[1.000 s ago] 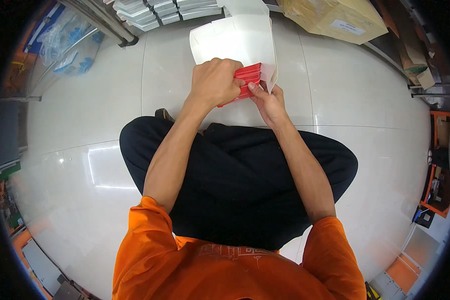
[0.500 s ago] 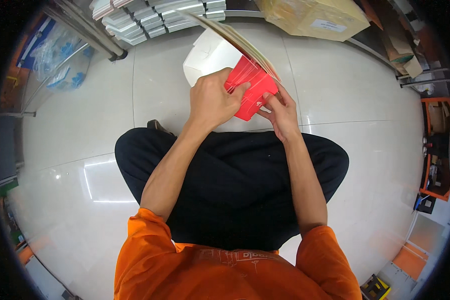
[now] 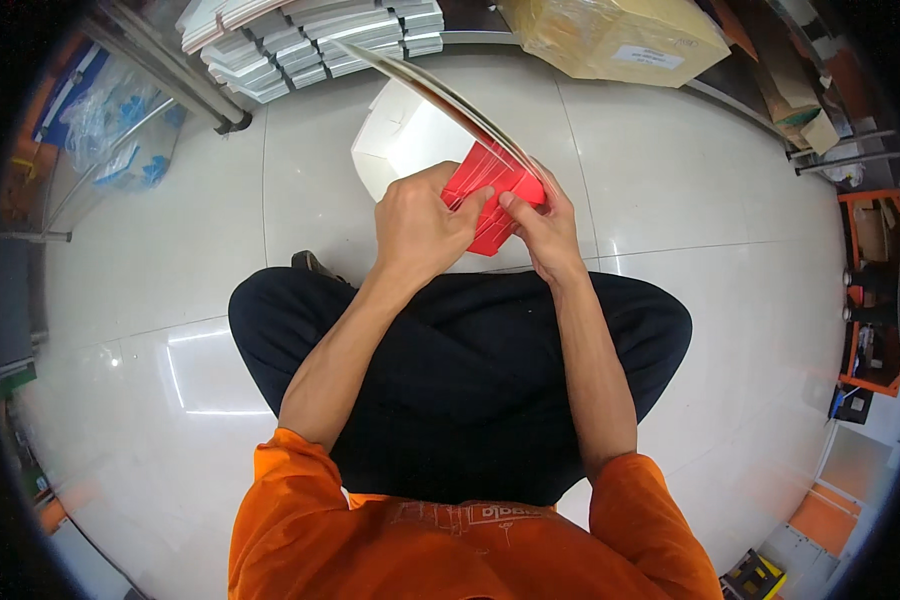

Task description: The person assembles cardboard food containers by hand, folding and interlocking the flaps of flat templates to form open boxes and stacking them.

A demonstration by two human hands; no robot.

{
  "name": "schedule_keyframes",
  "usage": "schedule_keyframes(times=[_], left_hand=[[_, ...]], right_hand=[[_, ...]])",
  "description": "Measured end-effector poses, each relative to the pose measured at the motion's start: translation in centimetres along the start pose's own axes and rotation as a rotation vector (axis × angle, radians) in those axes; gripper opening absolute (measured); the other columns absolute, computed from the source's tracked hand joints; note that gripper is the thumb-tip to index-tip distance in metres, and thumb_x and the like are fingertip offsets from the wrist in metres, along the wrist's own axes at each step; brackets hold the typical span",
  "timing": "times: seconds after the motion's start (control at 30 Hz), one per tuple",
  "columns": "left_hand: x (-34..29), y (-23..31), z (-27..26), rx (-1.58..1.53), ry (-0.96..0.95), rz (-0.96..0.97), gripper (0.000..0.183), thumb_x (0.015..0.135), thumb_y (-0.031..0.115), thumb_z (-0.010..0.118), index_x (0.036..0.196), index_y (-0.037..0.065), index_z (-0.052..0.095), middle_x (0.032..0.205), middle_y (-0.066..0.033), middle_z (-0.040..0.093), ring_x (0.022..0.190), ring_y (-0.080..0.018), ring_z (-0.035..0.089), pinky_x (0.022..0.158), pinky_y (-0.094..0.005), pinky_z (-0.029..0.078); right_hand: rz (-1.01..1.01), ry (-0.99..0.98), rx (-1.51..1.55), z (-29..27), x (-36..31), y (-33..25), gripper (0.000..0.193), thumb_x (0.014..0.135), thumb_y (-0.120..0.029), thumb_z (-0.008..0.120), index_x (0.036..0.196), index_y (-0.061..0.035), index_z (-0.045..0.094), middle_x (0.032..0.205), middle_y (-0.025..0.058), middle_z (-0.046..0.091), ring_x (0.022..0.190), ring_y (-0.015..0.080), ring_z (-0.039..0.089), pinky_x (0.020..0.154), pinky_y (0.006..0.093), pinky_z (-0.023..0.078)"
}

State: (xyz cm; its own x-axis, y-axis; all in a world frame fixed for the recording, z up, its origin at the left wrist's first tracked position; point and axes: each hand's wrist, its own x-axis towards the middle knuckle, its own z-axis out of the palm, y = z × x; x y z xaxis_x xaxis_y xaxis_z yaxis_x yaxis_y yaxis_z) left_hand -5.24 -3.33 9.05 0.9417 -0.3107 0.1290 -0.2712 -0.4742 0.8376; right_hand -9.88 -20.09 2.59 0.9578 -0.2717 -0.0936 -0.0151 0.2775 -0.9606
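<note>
In front of my crossed legs I hold a partly folded cardboard box (image 3: pixel 410 135), white inside with red printed end flaps. Its long side panel stands up edge-on and curves away from me toward the upper left. My left hand (image 3: pixel 417 228) is closed on the near left part, its thumb pressed on the red flap (image 3: pixel 488 198). From the right, my right hand (image 3: pixel 552 228) pinches the same red end, thumb on top near the left thumb. The right fingers are mostly hidden behind the cardboard.
Stacked flat cardboard pieces (image 3: pixel 310 45) lie at the far left beside a metal rack leg (image 3: pixel 232 122). A large wrapped tan package (image 3: pixel 620 40) stands at the far right. Clear plastic bags (image 3: pixel 120 120) are at the left, an orange-framed shelf (image 3: pixel 875 290) at the right.
The box and both hands have come slightly left and nearer to me. My right thumb has slid left across the red flap, closer to my left thumb.
</note>
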Motion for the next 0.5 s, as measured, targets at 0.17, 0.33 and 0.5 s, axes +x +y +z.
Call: schedule_keyframes(times=[0.17,0.33,0.5], left_hand=[[0.3,-0.4,-0.1,-0.082,0.042,0.001,0.023,0.085,0.013,0.076,0.099,-0.004,0.073,0.083,-0.0163,0.075,0.071,-0.0171,0.072,0.066,-0.0305,0.056],[0.3,-0.5,0.1,-0.013,0.049,0.048,0.024,0.083,0.018,0.075,0.096,-0.001,0.071,0.081,-0.0161,0.074,0.07,-0.0247,0.071,0.066,-0.0358,0.055],[0.4,-0.5,0.3,0.143,0.027,0.061,0.029,0.083,0.021,0.076,0.099,-0.001,0.067,0.085,-0.0188,0.073,0.076,-0.0309,0.073,0.069,-0.0383,0.055]], right_hand=[[0.012,-0.018,0.001,-0.6,0.2,-0.3,0.064,0.086,-0.001,0.074,0.143,0.0023,0.044,0.127,0.0156,0.06,0.113,0.0195,0.06,0.096,0.0336,0.051],[-0.063,-0.044,0.02,-0.5,0.4,0.5,0.062,0.087,0.006,0.068,0.145,-0.0006,0.045,0.116,0.0127,0.065,0.096,0.014,0.064,0.082,0.0284,0.056],[-0.067,-0.01,0.013,-0.7,0.6,1.2,0.06,0.088,0.006,0.067,0.143,0.0019,0.046,0.117,0.0126,0.064,0.096,0.0136,0.064,0.082,0.0282,0.055]])
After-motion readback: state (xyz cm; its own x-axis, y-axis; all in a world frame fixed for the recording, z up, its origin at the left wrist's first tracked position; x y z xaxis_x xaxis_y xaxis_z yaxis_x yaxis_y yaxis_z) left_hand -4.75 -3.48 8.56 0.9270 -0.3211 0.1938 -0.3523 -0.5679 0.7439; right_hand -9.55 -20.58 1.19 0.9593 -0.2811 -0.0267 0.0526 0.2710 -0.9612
